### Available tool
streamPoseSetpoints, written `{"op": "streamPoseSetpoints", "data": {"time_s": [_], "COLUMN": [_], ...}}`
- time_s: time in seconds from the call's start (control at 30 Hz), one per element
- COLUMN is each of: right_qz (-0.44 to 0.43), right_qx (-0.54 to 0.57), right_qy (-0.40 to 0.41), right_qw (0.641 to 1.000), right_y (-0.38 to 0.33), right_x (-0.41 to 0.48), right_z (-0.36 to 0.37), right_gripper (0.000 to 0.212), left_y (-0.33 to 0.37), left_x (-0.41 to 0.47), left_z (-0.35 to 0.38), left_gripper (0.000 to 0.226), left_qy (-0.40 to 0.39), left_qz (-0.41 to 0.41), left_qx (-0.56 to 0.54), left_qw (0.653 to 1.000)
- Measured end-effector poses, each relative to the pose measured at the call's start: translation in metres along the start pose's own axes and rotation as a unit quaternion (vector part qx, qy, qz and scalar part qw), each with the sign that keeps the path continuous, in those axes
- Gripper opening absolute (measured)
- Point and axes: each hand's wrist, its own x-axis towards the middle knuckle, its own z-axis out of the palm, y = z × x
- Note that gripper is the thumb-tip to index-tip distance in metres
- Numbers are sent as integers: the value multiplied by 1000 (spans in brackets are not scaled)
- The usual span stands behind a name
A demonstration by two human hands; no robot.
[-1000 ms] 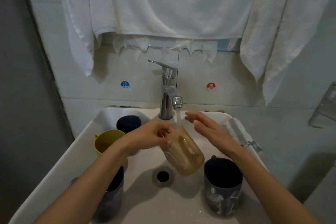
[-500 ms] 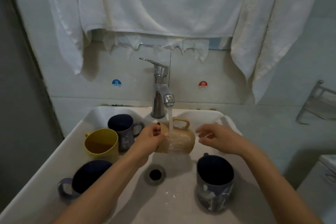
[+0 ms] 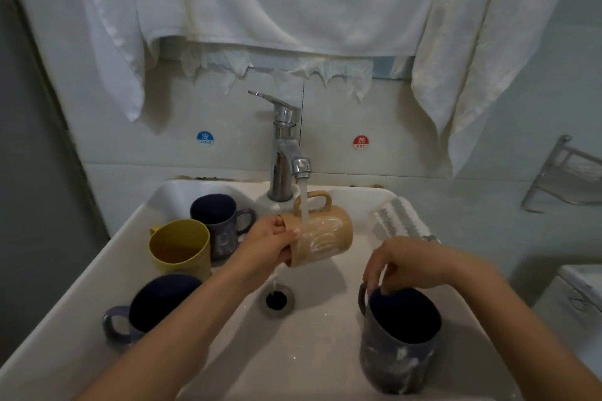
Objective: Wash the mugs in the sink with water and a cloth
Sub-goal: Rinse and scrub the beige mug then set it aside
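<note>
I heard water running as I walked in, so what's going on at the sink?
A person is washing mugs in the sink. The left hand has its grip on the mouth end of the tan mug, held on its side, handle up, under the running tap. The right hand reaches to the rim of the right-side dark mug; whether it holds it is unclear. The yellow mug, back dark mug and front dark mug stand at the left.
</note>
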Motion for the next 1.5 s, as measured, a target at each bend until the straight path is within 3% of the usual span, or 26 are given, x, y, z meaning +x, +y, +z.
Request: {"op": "streamPoseSetpoints", "data": {"time_s": [0.17,0.2,0.3,0.37,0.47,0.6,0.77,0.87,1.0,1.1,1.27,1.43,1.5], "right_qz": [12,5,-61,-84,-119,-166,-79,-113,-150,-94,-163,-90,-124], "right_qx": [5,16,66,47,-45,-35,-94,-52,-30,-51,13,-16,12], "right_qy": [-35,1,261,312,245,217,235,222,229,243,195,262,242], "right_qw": [999,1000,961,945,961,961,964,967,962,964,967,961,962], "right_y": [-5,-8,-21,-31,-40,-52,-24,-36,-46,-35,-52,-36,-47], "right_x": [-3,-2,7,15,29,38,38,34,34,35,33,39,40], "right_z": [-9,-12,-13,-4,21,39,35,40,36,27,37,30,35], "right_gripper": [33,34,33,44,68,75,81,84,80,72,69,59,60], "left_y": [4,4,3,1,-3,-6,-2,-4,-5,-3,-4,1,1], "left_x": [-2,-3,-5,-5,-7,-11,-7,-7,-9,-9,-10,-9,-9], "left_z": [0,0,0,1,3,5,2,2,5,7,6,6,3], "left_gripper": [31,32,33,33,21,8,26,31,18,19,25,25,29], "left_qy": [-6,-8,-5,-1,0,7,41,36,27,30,34,43,34], "left_qz": [-5,-7,-12,-7,-1,5,1,-9,2,3,1,6,8], "left_qx": [-27,-30,-19,-18,-37,-47,-81,-64,-56,-70,-45,-77,-71], "left_qw": [1000,999,1000,1000,999,999,996,997,998,997,998,996,997]}}
